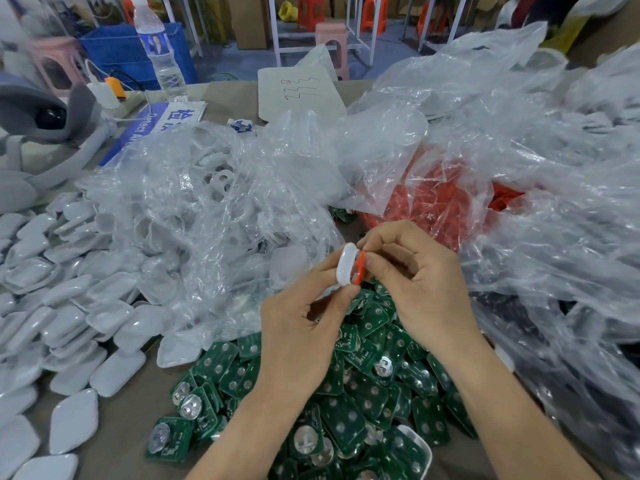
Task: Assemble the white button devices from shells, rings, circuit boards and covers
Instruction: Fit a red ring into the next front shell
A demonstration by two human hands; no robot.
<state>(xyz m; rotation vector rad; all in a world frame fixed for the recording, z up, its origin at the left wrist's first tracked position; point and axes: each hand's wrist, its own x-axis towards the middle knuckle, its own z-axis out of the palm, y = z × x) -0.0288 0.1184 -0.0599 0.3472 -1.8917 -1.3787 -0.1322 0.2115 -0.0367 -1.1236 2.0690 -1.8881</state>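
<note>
Circuit boards (346,410): green heap nearest the camera, lying under both forearms.
White covers (69,323): lay in a loose pile at far left on the table.
Clear bag (207,209): crumpled, held pale plastic parts, just right of the covers.
Left hand (298,327): pinched the white shell (347,265) by its rim between thumb and fingers.
White shell: was held in the air above the boards, standing on edge. Its long axis ran near upright, and the hollow face seemingly turned right.
Orange ring (361,268): touched the shell's right side, lying parallel to it.
Right hand (415,282): pinched the ring between thumb and forefinger, the other fingers curled.
Ring seating: likely the step in hand. It would go best by matching outlines, catching one end first, then pressing evenly round the rim, with the left fingers kept off the opening.
Orange-filled bag (433,195): lay just behind the hands.
</note>
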